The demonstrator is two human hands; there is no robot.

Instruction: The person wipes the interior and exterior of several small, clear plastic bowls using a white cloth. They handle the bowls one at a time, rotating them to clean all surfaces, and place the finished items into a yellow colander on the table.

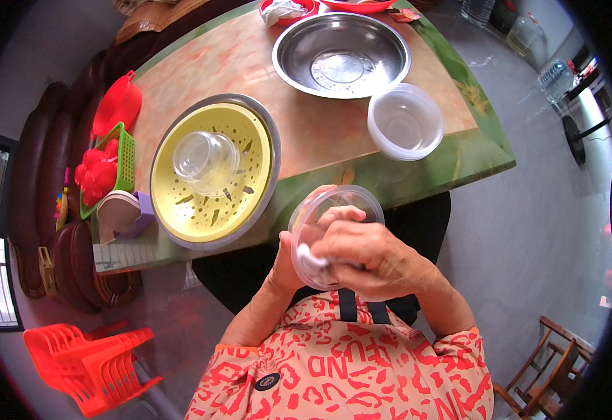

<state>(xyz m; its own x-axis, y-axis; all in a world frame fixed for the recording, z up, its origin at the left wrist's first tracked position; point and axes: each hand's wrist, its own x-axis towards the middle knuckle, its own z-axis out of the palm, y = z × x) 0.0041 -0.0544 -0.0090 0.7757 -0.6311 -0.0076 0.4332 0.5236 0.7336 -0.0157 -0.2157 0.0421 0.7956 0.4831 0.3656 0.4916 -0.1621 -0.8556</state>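
A clear round plastic container [337, 203] is held tilted in front of my chest, below the table's near edge. My left hand [288, 269] grips it from underneath at its left side. My right hand [369, 252] reaches into it, fingers closed on a white cloth or tissue [311, 257] pressed against the inside wall. On the table [306, 133], a yellow perforated strainer [211, 171] sits in a metal basin with clear plastic cups [206, 162] upside down in it. A stack of clear round containers [405, 120] stands to the right.
A large empty steel bowl [341, 52] sits at the table's far side, red dishes behind it. Red plastic lids and a green basket [113, 164] lie at the left edge. Stacked red stools [85, 364] stand on the floor lower left; a wooden chair [544, 378] lower right.
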